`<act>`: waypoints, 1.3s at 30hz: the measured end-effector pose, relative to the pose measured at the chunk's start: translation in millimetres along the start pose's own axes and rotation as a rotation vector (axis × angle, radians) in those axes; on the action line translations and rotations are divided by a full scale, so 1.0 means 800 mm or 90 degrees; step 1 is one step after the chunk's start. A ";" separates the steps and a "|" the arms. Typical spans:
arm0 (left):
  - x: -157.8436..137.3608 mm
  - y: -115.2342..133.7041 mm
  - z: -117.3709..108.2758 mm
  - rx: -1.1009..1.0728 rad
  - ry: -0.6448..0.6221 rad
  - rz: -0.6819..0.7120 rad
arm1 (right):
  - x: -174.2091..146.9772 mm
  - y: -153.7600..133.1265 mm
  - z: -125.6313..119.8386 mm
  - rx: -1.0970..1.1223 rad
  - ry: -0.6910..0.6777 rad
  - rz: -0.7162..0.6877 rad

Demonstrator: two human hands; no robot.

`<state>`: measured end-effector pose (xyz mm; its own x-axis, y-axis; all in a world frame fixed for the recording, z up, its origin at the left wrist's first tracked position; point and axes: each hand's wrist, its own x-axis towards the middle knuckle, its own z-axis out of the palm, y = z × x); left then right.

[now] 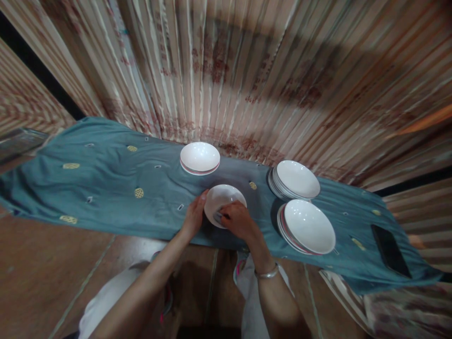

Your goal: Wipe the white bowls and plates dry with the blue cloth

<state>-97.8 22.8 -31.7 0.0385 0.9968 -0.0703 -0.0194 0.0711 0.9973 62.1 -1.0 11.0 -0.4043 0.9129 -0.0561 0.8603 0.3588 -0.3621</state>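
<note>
A white bowl (221,195) stands near the front edge of the cloth-covered table, straight ahead of me. My left hand (195,215) grips its left rim, thumb at the edge and fingers mostly hidden along the side. Inside the bowl, my right hand (237,219) is closed, fingers bent down toward the inner surface. A small greyish cloth (218,216) shows under its fingertips, blurred and partly hidden. Behind the bowl sits a short stack of white bowls (200,157) with a red line at the rim.
Two taller stacks of white bowls, a back stack (298,180) and a front stack (310,228), lean on the right. A black phone (390,249) lies at the far right of the teal tablecloth (106,188). A patterned curtain (226,70) hangs behind the table.
</note>
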 end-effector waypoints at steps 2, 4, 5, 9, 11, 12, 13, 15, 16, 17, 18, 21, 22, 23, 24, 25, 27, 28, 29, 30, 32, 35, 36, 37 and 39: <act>0.000 0.000 0.000 0.011 -0.004 0.005 | 0.003 0.000 0.003 -0.046 0.005 0.033; 0.000 0.000 -0.001 0.015 -0.007 0.012 | 0.006 0.001 0.007 -0.086 0.011 0.073; 0.000 0.000 -0.001 0.013 -0.008 0.012 | 0.008 0.002 0.009 -0.103 0.017 0.088; 0.000 -0.003 0.000 0.005 -0.008 0.009 | 0.015 0.004 0.019 -0.127 0.070 0.111; 0.001 -0.006 0.000 0.007 -0.006 0.013 | 0.019 0.003 0.023 -0.119 0.088 0.124; 0.001 -0.007 0.000 0.006 -0.004 0.015 | 0.020 0.003 0.024 -0.112 0.092 0.131; 0.001 -0.007 0.000 0.007 -0.003 0.017 | 0.021 0.002 0.024 -0.103 0.092 0.135; 0.002 -0.008 0.000 0.010 -0.005 0.023 | 0.023 0.001 0.025 -0.078 0.094 0.130; 0.002 -0.008 0.000 0.010 -0.006 0.027 | 0.024 0.000 0.026 -0.062 0.098 0.122; 0.002 -0.009 0.000 0.011 -0.007 0.029 | 0.024 0.000 0.026 -0.044 0.102 0.113; 0.002 -0.009 0.000 0.010 -0.007 0.031 | 0.024 0.000 0.027 -0.024 0.107 0.103; 0.002 -0.011 0.000 0.003 0.004 0.028 | 0.024 0.001 0.032 0.048 0.122 0.068; 0.002 -0.012 0.000 0.003 0.007 0.026 | 0.024 0.001 0.034 0.074 0.130 0.058; 0.003 -0.013 0.000 0.005 0.008 0.024 | 0.024 0.001 0.036 0.099 0.141 0.048; 0.003 -0.014 0.000 0.006 0.009 0.024 | 0.024 0.001 0.037 0.122 0.154 0.038; 0.004 -0.015 0.000 0.005 0.010 0.023 | 0.023 0.001 0.039 0.141 0.169 0.028; 0.004 -0.016 0.000 0.000 0.013 0.022 | 0.024 0.000 0.041 0.166 0.194 0.004; 0.004 -0.015 0.001 -0.003 0.013 0.023 | 0.024 0.000 0.042 0.171 0.204 -0.007; 0.005 -0.015 0.001 -0.007 0.012 0.025 | 0.024 0.000 0.042 0.170 0.212 -0.017; 0.004 -0.014 0.002 -0.011 0.009 0.030 | 0.025 -0.001 0.043 0.166 0.219 -0.023; 0.004 -0.011 0.002 -0.018 0.001 0.044 | 0.027 -0.001 0.044 0.152 0.231 -0.027; 0.003 -0.009 0.002 -0.027 -0.010 0.057 | 0.032 -0.002 0.044 0.125 0.240 -0.035; 0.003 -0.009 0.002 -0.032 -0.012 0.055 | 0.035 -0.001 0.044 0.115 0.238 -0.038; 0.002 -0.008 0.002 -0.038 -0.012 0.049 | 0.037 0.000 0.044 0.104 0.235 -0.037; 0.002 -0.008 0.002 -0.051 -0.012 0.040 | 0.041 0.003 0.042 0.082 0.229 -0.022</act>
<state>-96.2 23.6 -38.3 0.0529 0.9986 -0.0073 -0.1015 0.0126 0.9948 40.2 22.8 -23.0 -0.2775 0.9189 0.2802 0.7929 0.3838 -0.4733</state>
